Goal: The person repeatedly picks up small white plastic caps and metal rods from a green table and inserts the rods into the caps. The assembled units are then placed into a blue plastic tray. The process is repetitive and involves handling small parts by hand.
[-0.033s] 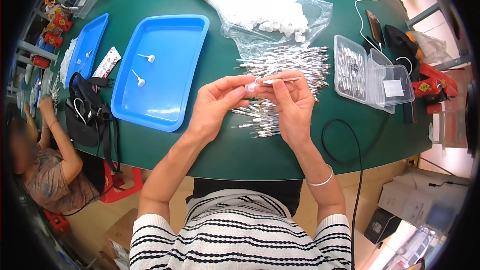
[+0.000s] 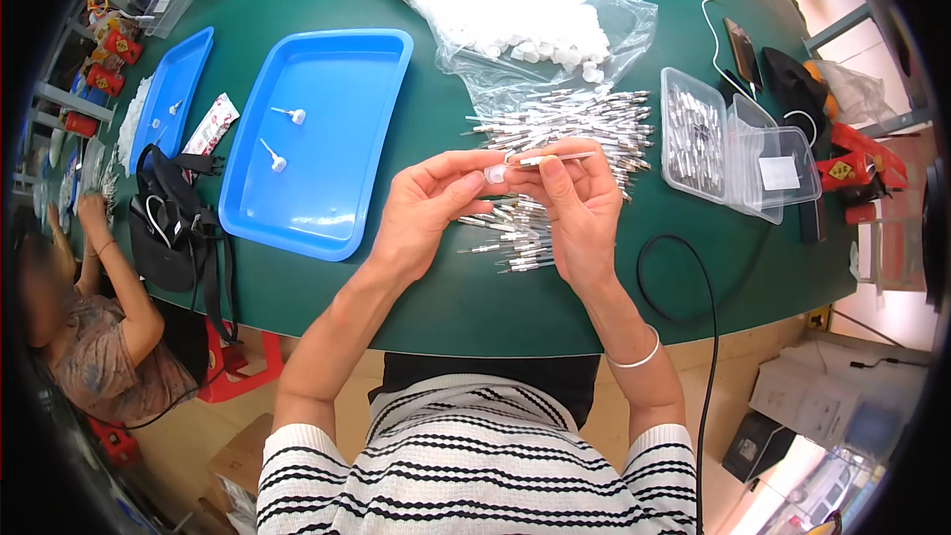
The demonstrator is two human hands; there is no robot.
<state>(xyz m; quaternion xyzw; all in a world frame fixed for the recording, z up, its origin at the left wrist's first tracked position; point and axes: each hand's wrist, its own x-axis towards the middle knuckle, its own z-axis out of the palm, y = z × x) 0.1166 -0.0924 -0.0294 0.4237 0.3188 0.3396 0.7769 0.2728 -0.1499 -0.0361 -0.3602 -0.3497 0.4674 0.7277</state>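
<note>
Above the table's near side, my left hand (image 2: 426, 208) pinches a small white plastic cap (image 2: 495, 174) between thumb and fingertips. My right hand (image 2: 580, 213) grips a thin metal-and-white rod (image 2: 567, 158), held nearly level, its inner end close to the cap. Whether the rod sits inside the cap is hidden by my fingers. Beneath and beyond both hands spreads a loose pile of similar rods (image 2: 584, 124). Two pieces, each a white cap with a rod (image 2: 277, 160), lie in a large blue tray (image 2: 371, 149) to my left.
A clear plastic bag (image 2: 634, 30) spills white caps at the back. Clear boxes (image 2: 674, 178), one filled with rods, stand at right by a black cable (image 2: 708, 287). A black bag (image 2: 163, 258) lies left, near another person's arm (image 2: 129, 277) and a red stool (image 2: 238, 376).
</note>
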